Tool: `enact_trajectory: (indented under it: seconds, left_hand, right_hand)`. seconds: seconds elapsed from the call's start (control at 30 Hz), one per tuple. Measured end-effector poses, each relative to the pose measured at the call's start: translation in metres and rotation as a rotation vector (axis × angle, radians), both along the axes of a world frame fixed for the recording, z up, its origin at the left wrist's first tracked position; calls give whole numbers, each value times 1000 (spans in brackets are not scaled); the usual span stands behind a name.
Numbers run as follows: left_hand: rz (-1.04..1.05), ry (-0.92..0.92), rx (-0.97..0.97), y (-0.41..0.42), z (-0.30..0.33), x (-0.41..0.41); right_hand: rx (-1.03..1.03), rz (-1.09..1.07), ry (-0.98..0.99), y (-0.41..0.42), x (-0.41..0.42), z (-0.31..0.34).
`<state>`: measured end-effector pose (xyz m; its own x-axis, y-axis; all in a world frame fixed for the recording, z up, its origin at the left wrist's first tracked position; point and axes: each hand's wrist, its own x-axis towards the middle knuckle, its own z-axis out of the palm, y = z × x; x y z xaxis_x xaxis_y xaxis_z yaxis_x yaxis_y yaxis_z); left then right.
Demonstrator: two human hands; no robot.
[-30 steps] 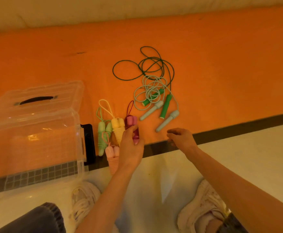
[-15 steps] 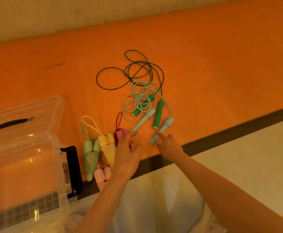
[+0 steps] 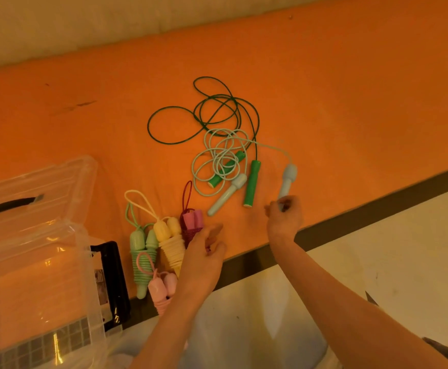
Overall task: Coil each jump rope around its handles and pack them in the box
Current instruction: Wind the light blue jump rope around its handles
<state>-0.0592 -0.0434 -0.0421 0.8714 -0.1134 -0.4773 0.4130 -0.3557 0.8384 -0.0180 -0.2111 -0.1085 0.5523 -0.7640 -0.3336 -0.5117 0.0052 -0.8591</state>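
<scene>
Two uncoiled jump ropes lie tangled on the orange mat: a dark green rope [image 3: 204, 115] with bright green handles [image 3: 252, 183], and a pale mint rope [image 3: 217, 155]. My right hand [image 3: 284, 217] pinches one pale mint handle [image 3: 288, 179] by its lower end; the other mint handle [image 3: 228, 194] lies flat. My left hand [image 3: 204, 251] hovers with fingers apart beside a coiled maroon rope [image 3: 191, 222]. Coiled yellow [image 3: 171, 241], green [image 3: 143, 257] and pink [image 3: 160, 288] ropes lie in a row to its left. A clear plastic box [image 3: 39, 235] stands at left.
The orange mat [image 3: 324, 89] ends at a dark strip [image 3: 377, 203] by pale floor. A black latch [image 3: 111, 278] hangs on the box's side. The box lid carries a black handle [image 3: 7, 203].
My left hand let go of the coiled maroon rope, which now lies on the mat. My right hand reached forward and took hold of a pale mint handle, pulling it rightward.
</scene>
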Motion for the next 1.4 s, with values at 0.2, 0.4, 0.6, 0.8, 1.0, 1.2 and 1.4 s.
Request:
enact_trajectory:
  seconds: [0.2, 0.4, 0.6, 0.8, 1.0, 1.2, 1.4]
  left_hand:
    - [49, -20, -175, -22, 30, 33]
    - [180, -83, -139, -10, 35, 56]
    - [177, -239, -53, 17, 52, 64]
    - [74, -426, -213, 17, 108, 58]
    - [48, -423, -244, 17, 137, 66]
    - [-24, -424, -148, 14, 163, 68]
    - [-45, -509, -225, -3, 235, 61]
  right_hand:
    - [34, 264, -340, 42, -15, 80]
    - [201, 694, -258, 70, -39, 80]
    - [-420, 1115, 372, 55, 15, 0]
    - [-735, 1268, 668, 52, 43, -31]
    - [-225, 598, 325, 22, 27, -35]
    - [213, 120, -69, -37, 57, 46]
    - [138, 326, -403, -91, 79, 229]
